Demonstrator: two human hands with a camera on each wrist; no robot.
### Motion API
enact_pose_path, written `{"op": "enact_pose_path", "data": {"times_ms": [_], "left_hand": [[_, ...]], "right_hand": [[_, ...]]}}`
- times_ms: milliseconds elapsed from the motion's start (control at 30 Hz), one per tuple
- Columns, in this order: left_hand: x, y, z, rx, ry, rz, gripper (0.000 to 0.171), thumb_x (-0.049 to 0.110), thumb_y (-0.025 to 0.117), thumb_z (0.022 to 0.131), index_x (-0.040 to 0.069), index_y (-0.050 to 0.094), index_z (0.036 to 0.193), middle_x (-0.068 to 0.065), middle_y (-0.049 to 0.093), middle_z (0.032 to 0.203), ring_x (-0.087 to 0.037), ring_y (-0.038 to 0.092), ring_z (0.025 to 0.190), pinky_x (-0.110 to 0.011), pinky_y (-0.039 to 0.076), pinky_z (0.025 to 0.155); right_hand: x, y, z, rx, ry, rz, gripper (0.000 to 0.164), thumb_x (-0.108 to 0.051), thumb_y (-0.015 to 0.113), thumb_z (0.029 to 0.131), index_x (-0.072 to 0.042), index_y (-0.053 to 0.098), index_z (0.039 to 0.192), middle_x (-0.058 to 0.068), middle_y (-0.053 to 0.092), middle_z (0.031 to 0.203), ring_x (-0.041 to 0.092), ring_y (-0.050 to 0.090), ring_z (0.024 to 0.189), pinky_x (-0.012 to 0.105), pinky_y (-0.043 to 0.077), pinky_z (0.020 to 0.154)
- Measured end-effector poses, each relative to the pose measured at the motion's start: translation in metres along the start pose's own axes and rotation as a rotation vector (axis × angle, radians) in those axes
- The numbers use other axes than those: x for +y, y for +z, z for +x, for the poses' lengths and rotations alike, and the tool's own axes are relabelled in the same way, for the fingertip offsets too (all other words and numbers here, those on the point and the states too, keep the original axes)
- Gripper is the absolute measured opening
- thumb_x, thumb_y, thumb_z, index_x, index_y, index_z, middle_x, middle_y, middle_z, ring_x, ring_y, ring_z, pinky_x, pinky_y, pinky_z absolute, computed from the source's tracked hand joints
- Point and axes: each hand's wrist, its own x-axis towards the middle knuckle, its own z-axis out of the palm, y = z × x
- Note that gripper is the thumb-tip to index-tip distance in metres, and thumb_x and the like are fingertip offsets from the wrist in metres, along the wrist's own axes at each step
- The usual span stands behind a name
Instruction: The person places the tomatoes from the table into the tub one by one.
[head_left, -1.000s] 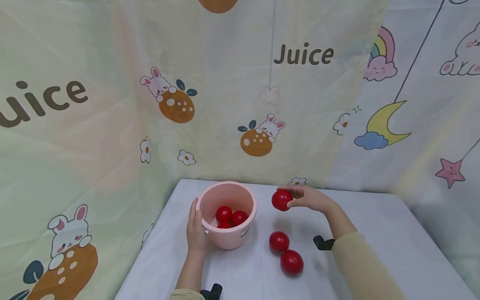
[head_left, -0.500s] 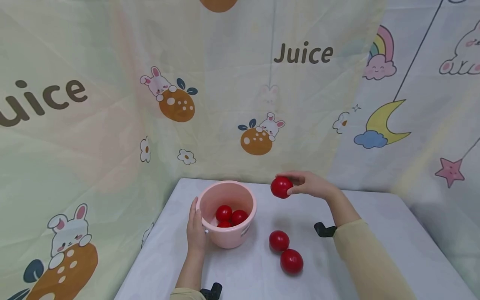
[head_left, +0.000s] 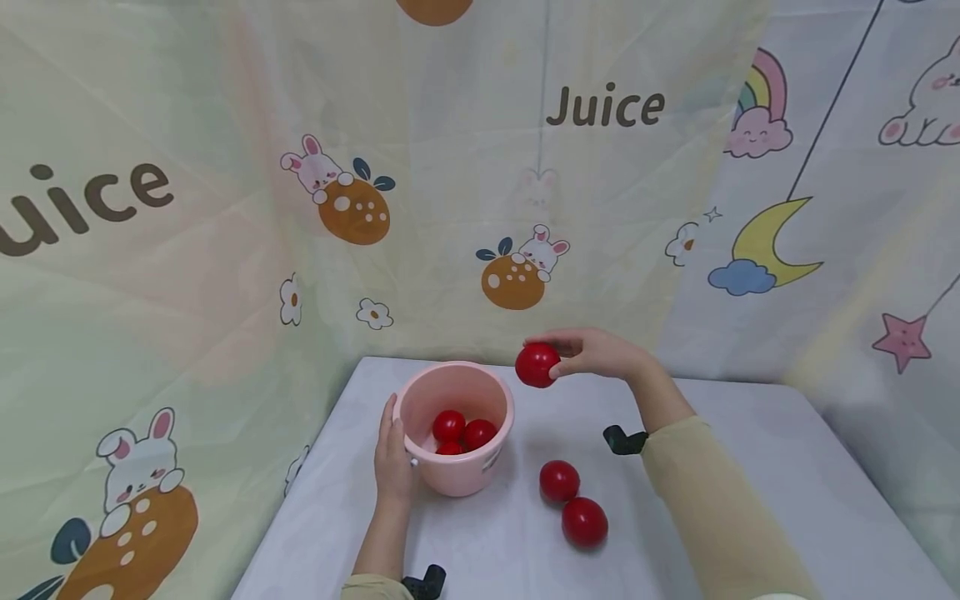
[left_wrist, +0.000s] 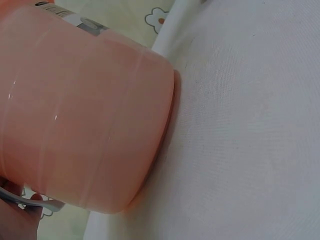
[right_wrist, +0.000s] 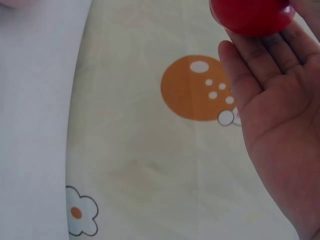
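In the head view, a pink bucket (head_left: 459, 477) stands upright at the table's left side with several glossy red balls (head_left: 449, 426) visible inside. My left hand (head_left: 393, 467) rests along its left side, fingers fairly straight against the wall; the left wrist view shows the bucket (left_wrist: 90, 115) close up, with part of the hand (left_wrist: 20, 220) by a grey handle strip. My right hand (head_left: 600, 354) pinches another red ball (head_left: 536, 365) between thumb and fingers, in the air to the right of the bucket's rim. The right wrist view shows this ball (right_wrist: 252, 17) at the fingertips.
Two more red balls (head_left: 559, 481) lie touching on the white-covered table (head_left: 750, 467), to the right of the bucket and in front of it. A printed cloth (head_left: 420, 275) hangs behind the table and at both sides.
My right hand has lifted the red ball higher, then shifted left toward the bucket with it. The left hand, the bucket and the two balls on the table have stayed in place.
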Motion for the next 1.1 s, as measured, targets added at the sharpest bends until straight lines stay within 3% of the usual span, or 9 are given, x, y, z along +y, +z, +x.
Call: {"op": "enact_pose_path", "data": {"times_ms": [600, 867, 1100], "left_hand": [[0.0, 0.001, 0.001, 0.012, 0.015, -0.003, 0.044, 0.047, 0.038, 0.104, 0.056, 0.029, 0.146, 0.02, 0.037, 0.155, -0.017, 0.034, 0.146, -0.056, 0.045, 0.106], [-0.003, 0.001, 0.003, 0.005, -0.008, -0.006, 0.044, 0.052, 0.04, 0.102, 0.06, 0.029, 0.144, 0.023, 0.037, 0.153, -0.015, 0.033, 0.146, -0.056, 0.045, 0.106], [-0.003, 0.0, 0.002, 0.003, -0.025, -0.012, 0.045, 0.051, 0.042, 0.101, 0.061, 0.029, 0.143, 0.023, 0.036, 0.153, -0.016, 0.033, 0.146, -0.058, 0.045, 0.106]], "right_hand": [[-0.026, 0.02, 0.039, -0.124, -0.09, -0.001, 0.062, -0.038, 0.082, 0.078, -0.038, 0.058, 0.135, -0.006, 0.063, 0.128, 0.022, 0.057, 0.121, 0.038, 0.058, 0.088], [-0.034, 0.032, 0.055, -0.153, -0.098, -0.024, 0.062, -0.04, 0.084, 0.075, -0.044, 0.058, 0.131, -0.011, 0.063, 0.126, 0.02, 0.055, 0.122, 0.038, 0.058, 0.087], [-0.042, 0.044, 0.068, -0.194, -0.109, -0.065, 0.056, -0.039, 0.082, 0.078, -0.046, 0.059, 0.129, -0.012, 0.064, 0.124, 0.017, 0.056, 0.121, 0.036, 0.058, 0.087]]}}
